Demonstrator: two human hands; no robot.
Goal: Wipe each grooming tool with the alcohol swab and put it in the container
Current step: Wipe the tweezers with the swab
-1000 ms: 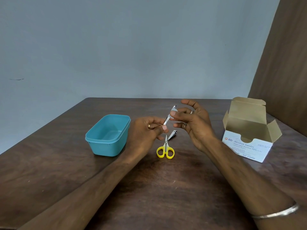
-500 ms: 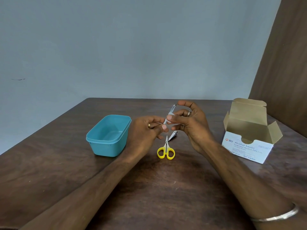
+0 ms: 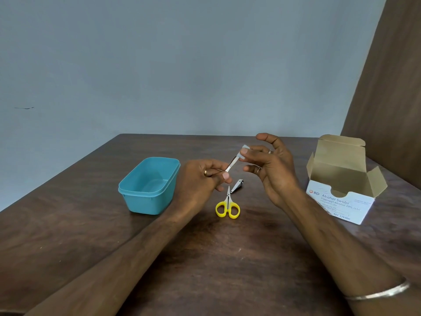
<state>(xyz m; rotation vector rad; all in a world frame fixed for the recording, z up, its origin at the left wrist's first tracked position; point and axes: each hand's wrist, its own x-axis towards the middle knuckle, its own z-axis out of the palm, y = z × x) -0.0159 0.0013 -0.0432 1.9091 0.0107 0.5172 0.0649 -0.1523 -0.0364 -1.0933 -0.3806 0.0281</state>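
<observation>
My left hand (image 3: 200, 179) grips the lower end of silver tweezers (image 3: 232, 163), which point up and to the right above the table. My right hand (image 3: 271, 169) pinches a small white alcohol swab (image 3: 244, 153) round the tweezers' upper end, its other fingers spread. Below the hands, yellow-handled scissors (image 3: 227, 205) lie on the table with their blades pointing away. A silver nail clipper (image 3: 237, 185) lies just right of the blades. A teal plastic container (image 3: 149, 185) stands open to the left, with nothing visible inside.
An open white box of alcohol swabs (image 3: 344, 192) stands at the right on the dark wooden table (image 3: 205, 258). A brown wooden panel (image 3: 387, 99) rises behind it at the far right.
My right hand has slid the swab from near the tweezers' middle up to their tip. My left hand has kept its grip and barely moved.
</observation>
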